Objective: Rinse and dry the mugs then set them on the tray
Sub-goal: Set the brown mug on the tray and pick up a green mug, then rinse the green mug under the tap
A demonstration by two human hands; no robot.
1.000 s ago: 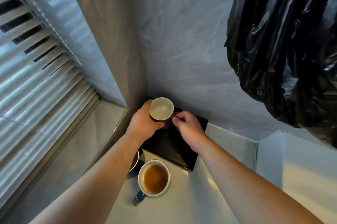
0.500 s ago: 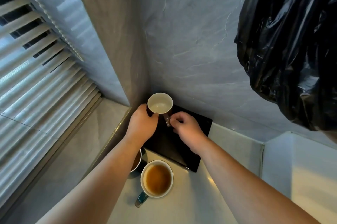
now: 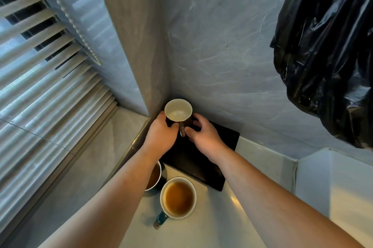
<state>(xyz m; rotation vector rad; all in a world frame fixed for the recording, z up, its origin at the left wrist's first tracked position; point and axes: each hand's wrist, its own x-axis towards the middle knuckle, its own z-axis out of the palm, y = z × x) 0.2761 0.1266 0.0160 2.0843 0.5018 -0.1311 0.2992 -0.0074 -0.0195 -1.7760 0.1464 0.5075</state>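
My left hand [image 3: 161, 134] is wrapped around the left side of the mug [image 3: 178, 112], fingers curled against its dark wall and thumb near the handle [image 3: 182, 131]. My right hand [image 3: 204, 136] cups the mug's other side with fingers loosely spread, thumb tip just beside the handle; whether those fingers press the wall or only hover at it I cannot tell. The mug stands upright between my hands at the far corner of the black tray [image 3: 201, 165], pale and empty inside, handle pointing back toward me. Nearer me, past my left wrist, a second mug [image 3: 155, 175] holding brown liquid is partly hidden under my forearm, and just right of it a third mug [image 3: 178, 197] with a teal handle, also holding brown liquid, sits on the white counter [image 3: 212, 225], off the tray.
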